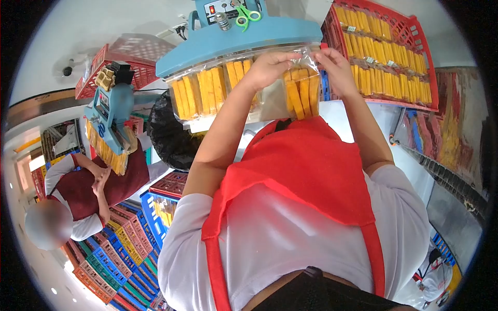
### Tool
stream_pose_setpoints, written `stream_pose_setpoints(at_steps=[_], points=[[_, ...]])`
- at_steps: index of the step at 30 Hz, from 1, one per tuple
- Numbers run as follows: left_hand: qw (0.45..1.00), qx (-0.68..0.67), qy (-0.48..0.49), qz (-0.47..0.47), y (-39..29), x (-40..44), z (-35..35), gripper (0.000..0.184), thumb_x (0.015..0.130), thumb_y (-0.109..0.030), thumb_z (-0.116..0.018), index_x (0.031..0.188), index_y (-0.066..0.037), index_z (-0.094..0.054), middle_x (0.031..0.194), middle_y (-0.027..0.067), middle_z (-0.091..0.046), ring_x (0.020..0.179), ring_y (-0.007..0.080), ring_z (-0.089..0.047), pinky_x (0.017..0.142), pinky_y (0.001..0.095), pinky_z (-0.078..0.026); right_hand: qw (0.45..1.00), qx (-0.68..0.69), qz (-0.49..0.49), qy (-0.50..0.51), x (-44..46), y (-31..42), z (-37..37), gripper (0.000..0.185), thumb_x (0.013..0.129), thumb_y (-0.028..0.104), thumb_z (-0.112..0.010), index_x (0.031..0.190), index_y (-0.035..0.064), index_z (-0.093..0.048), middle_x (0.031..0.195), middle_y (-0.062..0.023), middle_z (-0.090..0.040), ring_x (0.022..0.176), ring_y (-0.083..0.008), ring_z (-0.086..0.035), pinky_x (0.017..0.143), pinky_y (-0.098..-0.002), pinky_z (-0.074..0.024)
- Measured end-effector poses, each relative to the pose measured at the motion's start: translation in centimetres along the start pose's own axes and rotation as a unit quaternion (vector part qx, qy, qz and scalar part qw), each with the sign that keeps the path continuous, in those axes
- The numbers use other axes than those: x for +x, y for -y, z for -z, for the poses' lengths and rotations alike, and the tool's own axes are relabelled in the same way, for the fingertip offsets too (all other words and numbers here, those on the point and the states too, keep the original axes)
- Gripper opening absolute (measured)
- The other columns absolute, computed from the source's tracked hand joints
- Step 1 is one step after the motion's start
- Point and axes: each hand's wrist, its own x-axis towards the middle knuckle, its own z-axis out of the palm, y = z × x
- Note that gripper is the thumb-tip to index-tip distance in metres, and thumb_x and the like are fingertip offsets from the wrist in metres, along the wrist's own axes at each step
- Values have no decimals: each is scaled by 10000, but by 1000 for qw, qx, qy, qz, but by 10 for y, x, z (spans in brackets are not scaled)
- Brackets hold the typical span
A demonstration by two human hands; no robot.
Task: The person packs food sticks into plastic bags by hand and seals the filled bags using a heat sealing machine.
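Observation:
Pinched at its upper edge by both of my hands is a clear plastic bag (pixel 302 96) of yellow sticks. My left hand (pixel 272 68) closes on the bag's left top corner, and my right hand (pixel 334 65) grips the right one. The bag's mouth lies just below the long blue bar of a sealing machine (pixel 238 42). More filled bags (pixel 210 92) hang side by side along the bar to the left, partly covered by my left forearm. Green-handled scissors (pixel 247 17) rest on top of the machine.
A red crate (pixel 426 78) at the right holds rows of filled bags. At left stand a black bag-lined bin (pixel 168 132), another person (pixel 96 179) at a second blue sealer (pixel 110 115), and stacked coloured crates (pixel 116 254). A red crate (pixel 89 78) stands behind that sealer.

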Motion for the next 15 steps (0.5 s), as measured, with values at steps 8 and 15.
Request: stream_pose_setpoints(at_steps=[8,15], points=[[998,-46,-25,-24,3,7,-8,282,792,-48,-521,1073,-33,-546,1003,17,-576,900,80,-508,822,216,-389,993,46,-51,98,-3,1,-9,168,787,149,-550,889,20,-586,829,-5,-574,762,-67,-507,720,-212,-385],[996,19,-82,-23,0,8,-7,247,779,-75,-556,1019,-26,-578,964,40,-599,864,76,-521,791,210,-407,989,109,-95,40,2,0,-19,132,766,96,-558,833,-13,-588,786,-32,-577,707,-90,-524,666,-216,-406]])
